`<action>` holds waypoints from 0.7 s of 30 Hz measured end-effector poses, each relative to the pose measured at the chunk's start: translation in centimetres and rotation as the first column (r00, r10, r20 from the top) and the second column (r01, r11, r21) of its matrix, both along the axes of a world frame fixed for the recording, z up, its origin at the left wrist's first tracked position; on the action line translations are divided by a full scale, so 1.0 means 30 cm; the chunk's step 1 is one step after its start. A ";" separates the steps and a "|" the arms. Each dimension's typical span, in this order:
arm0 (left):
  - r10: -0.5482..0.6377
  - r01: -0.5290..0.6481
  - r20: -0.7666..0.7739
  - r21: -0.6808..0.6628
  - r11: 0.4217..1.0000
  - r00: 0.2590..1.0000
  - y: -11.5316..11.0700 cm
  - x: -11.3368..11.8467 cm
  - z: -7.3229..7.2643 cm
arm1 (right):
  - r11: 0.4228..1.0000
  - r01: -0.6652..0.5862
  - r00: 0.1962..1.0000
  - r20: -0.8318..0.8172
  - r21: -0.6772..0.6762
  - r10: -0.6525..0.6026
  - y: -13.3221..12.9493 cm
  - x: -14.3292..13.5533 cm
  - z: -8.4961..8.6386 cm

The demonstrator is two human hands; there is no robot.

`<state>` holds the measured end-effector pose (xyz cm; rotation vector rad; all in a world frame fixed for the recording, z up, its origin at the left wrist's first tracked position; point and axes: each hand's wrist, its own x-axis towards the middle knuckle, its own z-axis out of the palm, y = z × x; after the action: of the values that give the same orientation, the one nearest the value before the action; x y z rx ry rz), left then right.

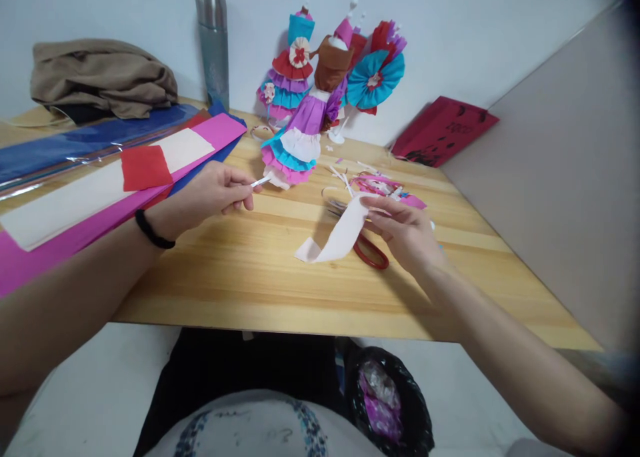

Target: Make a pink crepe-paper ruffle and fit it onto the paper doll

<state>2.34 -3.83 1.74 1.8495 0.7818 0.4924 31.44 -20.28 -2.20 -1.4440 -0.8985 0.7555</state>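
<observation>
My left hand (220, 191) is closed in a pinch on a thin whitish strip (261, 181); its tip is beside the skirt hem of a dress form (313, 120) covered in ruffled paper of several colours. Whether the strip touches the hem I cannot tell. Between the thumb and fingers of my right hand (400, 227) hangs a pale paper strip (343, 233), its lower end curled over close to the table. Behind that strip lie red-handled scissors (371, 251), partly hidden by the paper and my hand.
Coloured paper sheets (100, 197) with a red paper piece (146, 168) lie at the left. A flask (213, 50), a brown cloth (103, 77) and more paper-dressed figures (375, 77) stand behind. Paper scraps (383, 187), a red bag (445, 131) and a bin (390, 403) are right.
</observation>
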 end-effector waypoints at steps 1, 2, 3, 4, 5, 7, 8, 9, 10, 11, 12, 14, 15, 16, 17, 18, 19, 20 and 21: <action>-0.002 0.002 -0.001 0.002 1.000 1.000 -0.001 -0.001 0.001 | 1.000 0.007 0.998 -0.055 0.021 -0.006 0.008 -0.003 0.006; -0.003 0.003 -0.004 0.004 1.000 1.000 -0.002 -0.001 0.001 | 0.999 0.007 0.996 -0.084 0.040 -0.004 0.015 -0.003 0.011; -0.003 0.003 -0.005 0.005 1.000 1.000 -0.002 -0.001 0.001 | 0.999 -0.003 0.996 -0.085 0.048 0.007 0.021 -0.001 0.014; -0.006 0.006 -0.005 0.004 1.000 1.000 -0.002 -0.002 0.001 | 0.999 -0.022 0.999 -0.043 0.042 0.024 0.025 0.004 0.016; -0.010 0.010 -0.004 0.003 1.000 1.000 -0.002 -0.002 0.000 | 0.999 -0.048 0.997 0.059 0.021 0.047 0.029 0.012 0.016; -0.018 0.018 0.004 0.002 1.000 1.000 -0.001 -0.002 -0.002 | 0.996 -0.078 0.938 0.336 -0.037 0.086 0.034 0.034 0.015; -0.021 0.021 0.008 0.003 1.000 1.000 -0.001 -0.002 -0.003 | 0.996 -0.074 0.883 0.461 -0.052 0.090 0.035 0.045 0.016; -0.022 0.022 0.009 0.006 1.000 1.000 -0.001 -0.002 -0.004 | 0.997 -0.060 0.821 0.566 -0.046 0.076 0.036 0.054 0.019; -0.022 0.022 0.009 0.010 1.000 1.000 -0.002 -0.001 -0.004 | 0.999 -0.038 0.759 0.649 -0.022 0.043 0.037 0.060 0.025; -0.021 0.021 0.005 0.012 1.000 1.000 -0.002 0.000 -0.005 | 1.000 -0.022 0.698 0.716 0.008 0.009 0.037 0.060 0.035; -0.021 0.021 0.000 0.013 1.000 1.000 -0.002 0.001 -0.005 | 0.999 -0.020 0.626 0.780 0.030 -0.011 0.036 0.056 0.047; -0.005 0.005 -0.005 0.004 1.000 1.000 -0.002 0.005 -0.006 | 0.992 -0.126 0.441 0.895 -0.014 0.069 0.033 0.032 0.076; 0.010 -0.010 -0.006 -0.006 1.000 1.000 -0.001 0.007 -0.006 | 0.968 -0.231 0.349 0.920 -0.098 0.176 0.030 0.013 0.089; 0.024 -0.024 -0.007 -0.018 1.000 1.000 -0.001 0.009 -0.006 | 0.904 -0.371 0.253 0.913 -0.213 0.319 0.027 -0.007 0.100; 0.035 -0.035 -0.008 -0.031 0.999 0.999 -0.001 0.011 -0.005 | 0.810 -0.488 0.161 0.879 -0.325 0.449 0.025 -0.029 0.106; 0.044 -0.044 -0.009 -0.043 0.998 0.999 -0.001 0.012 -0.004 | 0.722 -0.562 0.080 0.842 -0.404 0.533 0.023 -0.051 0.108; 0.046 -0.046 -0.010 -0.051 0.998 0.999 -0.002 0.012 -0.002 | 0.671 -0.591 0.022 0.822 -0.448 0.569 0.022 -0.072 0.105; 0.038 -0.038 -0.014 -0.050 0.998 0.999 -0.003 0.012 0.000 | 0.668 -0.589 0.007 0.823 -0.455 0.567 0.022 -0.092 0.100; 0.026 -0.027 -0.016 -0.042 0.999 1.000 -0.005 0.011 0.002 | 0.688 -0.579 0.023 0.835 -0.437 0.550 0.023 -0.111 0.093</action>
<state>2.68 -3.97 1.80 1.8079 0.8221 0.4753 28.13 -19.61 0.58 -1.4104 -2.6005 0.3126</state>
